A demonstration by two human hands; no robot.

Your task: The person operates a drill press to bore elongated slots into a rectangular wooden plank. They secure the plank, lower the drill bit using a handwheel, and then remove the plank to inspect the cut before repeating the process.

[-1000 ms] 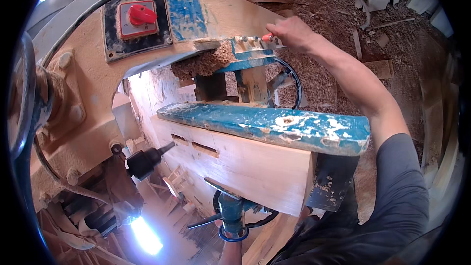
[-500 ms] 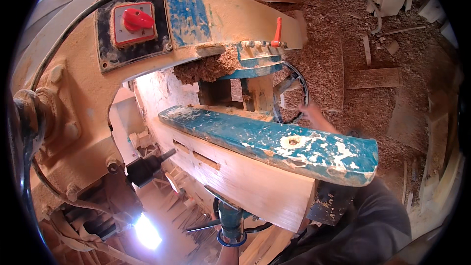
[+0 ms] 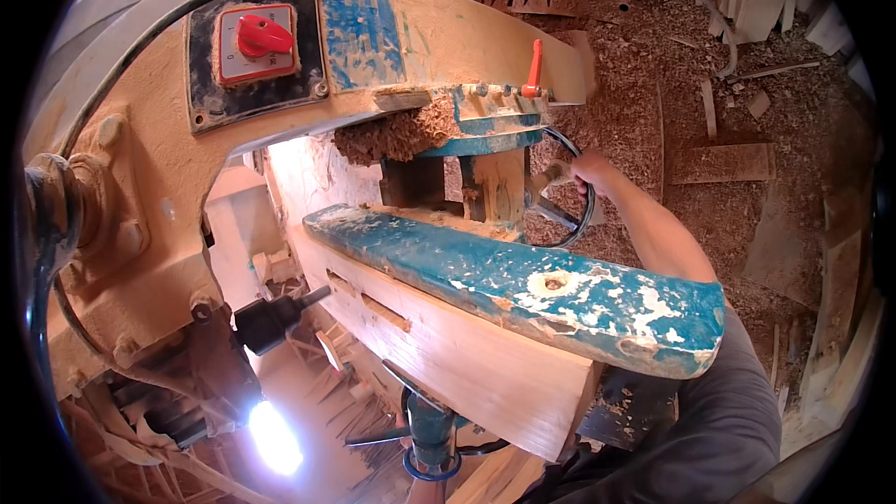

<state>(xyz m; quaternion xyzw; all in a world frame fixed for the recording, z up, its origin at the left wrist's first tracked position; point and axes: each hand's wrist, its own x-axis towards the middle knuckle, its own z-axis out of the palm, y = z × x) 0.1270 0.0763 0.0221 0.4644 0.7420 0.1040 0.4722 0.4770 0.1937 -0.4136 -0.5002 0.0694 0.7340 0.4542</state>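
On the far right side of the machine, my right hand (image 3: 592,171) is closed round the rim of a black handwheel (image 3: 587,219). My left hand is mostly hidden behind the blue clamp screw (image 3: 433,431) with its dark handwheel; only a bit of left forearm (image 3: 426,492) shows below, and its fingers cannot be made out. A pale wooden beam (image 3: 467,373) with narrow slots cut in its side lies under a long, chipped blue clamp arm (image 3: 448,254). Facing the slots is a black chuck (image 3: 265,323) with a bit, apart from the wood.
A beige machine body (image 3: 140,177) arches over the left, bearing a red rotary switch (image 3: 263,35). A red lever (image 3: 533,70) stands on top. A bright lamp (image 3: 274,437) glows low at left. Shavings and wood offcuts (image 3: 723,163) litter the floor at right.
My right hand has moved up along the handwheel rim, and the wheel's spokes have turned. More of the right forearm shows. The beam appears unmoved against the clamp arm.
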